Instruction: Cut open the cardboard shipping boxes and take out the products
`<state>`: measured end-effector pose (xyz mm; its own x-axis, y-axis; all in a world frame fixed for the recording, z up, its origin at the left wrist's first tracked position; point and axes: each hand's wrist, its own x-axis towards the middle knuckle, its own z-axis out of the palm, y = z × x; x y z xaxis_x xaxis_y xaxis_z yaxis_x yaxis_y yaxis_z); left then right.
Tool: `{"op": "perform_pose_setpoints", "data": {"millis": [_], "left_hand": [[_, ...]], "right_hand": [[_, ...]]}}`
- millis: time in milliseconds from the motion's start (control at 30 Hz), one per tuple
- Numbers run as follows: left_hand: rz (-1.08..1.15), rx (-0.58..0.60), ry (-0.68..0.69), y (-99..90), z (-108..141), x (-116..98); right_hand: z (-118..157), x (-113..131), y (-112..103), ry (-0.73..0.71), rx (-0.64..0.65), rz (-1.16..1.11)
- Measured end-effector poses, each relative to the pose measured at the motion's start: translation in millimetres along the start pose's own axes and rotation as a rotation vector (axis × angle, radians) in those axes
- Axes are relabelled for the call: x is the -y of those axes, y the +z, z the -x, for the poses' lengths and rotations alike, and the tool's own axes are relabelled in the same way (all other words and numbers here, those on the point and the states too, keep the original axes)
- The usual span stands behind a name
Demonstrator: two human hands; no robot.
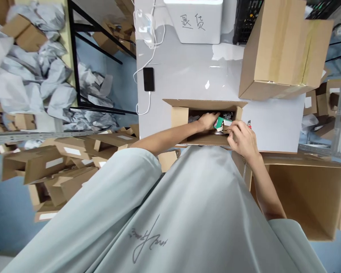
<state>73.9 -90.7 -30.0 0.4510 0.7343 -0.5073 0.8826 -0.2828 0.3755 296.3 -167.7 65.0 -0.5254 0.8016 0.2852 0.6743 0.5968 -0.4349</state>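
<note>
An open cardboard box (pixel 179 116) sits at the near edge of the table with its flaps spread. Inside it is a small green-and-white carton (pixel 220 122), with a brown piece at its right end. My left hand (pixel 208 121) reaches into the box from the left, its fingers closed at the carton's upper left side. From the right, my right hand (pixel 242 139) hangs over the box's right edge, thumb and fingers pinched at the carton's brown end. Grey crumpled material lies deeper in the box, partly hidden by my hands.
A black phone (pixel 148 79) with a white cable lies on the table (pixel 182 77). Behind stand a white bin (pixel 194 22), a black crate (pixel 246 21) and a tall carton (pixel 275 49). Below right is a large open box (pixel 304 197); cartons (pixel 74 148) and grey parcels (pixel 45 76) fill the left.
</note>
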Motion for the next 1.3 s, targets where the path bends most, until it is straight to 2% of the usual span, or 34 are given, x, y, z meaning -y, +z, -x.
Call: {"op": "perform_pose_setpoints", "data": {"millis": [167, 333, 467, 567, 700, 833, 933, 1000, 1100, 1200, 1300], "left_hand": [[0.042, -0.091, 0.039, -26.0, 34.8, -2.1], [0.076, -0.143, 0.056, -56.3, 74.2, -1.8], [0.163, -0.181, 0.054, -71.2, 94.9, 3.3], [0.282, -0.220, 0.108, -80.5, 106.0, 10.2], [0.554, -0.224, 0.202, -92.1, 117.4, 22.6], [1.017, -0.271, 0.301, -100.9, 126.4, 31.8], [1.218, -0.352, 0.238, -109.4, 136.5, 33.0], [1.231, -0.386, 0.178, -115.5, 146.0, 32.7], [1.205, -0.426, 0.159, -120.2, 162.7, 32.6], [1.233, -0.468, 0.129, -116.5, 181.2, 31.0], [1.284, -0.440, 0.092, -107.5, 201.1, 25.5]], "right_hand": [[-0.8, -4.0, -3.2, 0.044, -0.061, -0.031], [-10.4, 3.0, -13.1, 0.036, -0.004, -0.002], [-29.4, 11.8, -24.2, 0.001, 0.015, -0.055], [-52.5, 15.7, -34.7, -0.001, -0.013, -0.159], [-92.4, 18.4, -47.2, 0.056, -0.080, -0.315], [-128.2, 15.2, -52.6, 0.172, -0.157, -0.506], [-143.7, 9.0, -51.8, 0.278, -0.238, -0.534], [-147.0, 6.8, -50.5, 0.319, -0.240, -0.524], [-141.6, 12.0, -50.0, 0.298, -0.164, -0.482], [-127.1, 26.3, -48.8, 0.244, -0.086, -0.470], [-109.7, 40.8, -40.4, 0.260, -0.107, -0.541]]}}
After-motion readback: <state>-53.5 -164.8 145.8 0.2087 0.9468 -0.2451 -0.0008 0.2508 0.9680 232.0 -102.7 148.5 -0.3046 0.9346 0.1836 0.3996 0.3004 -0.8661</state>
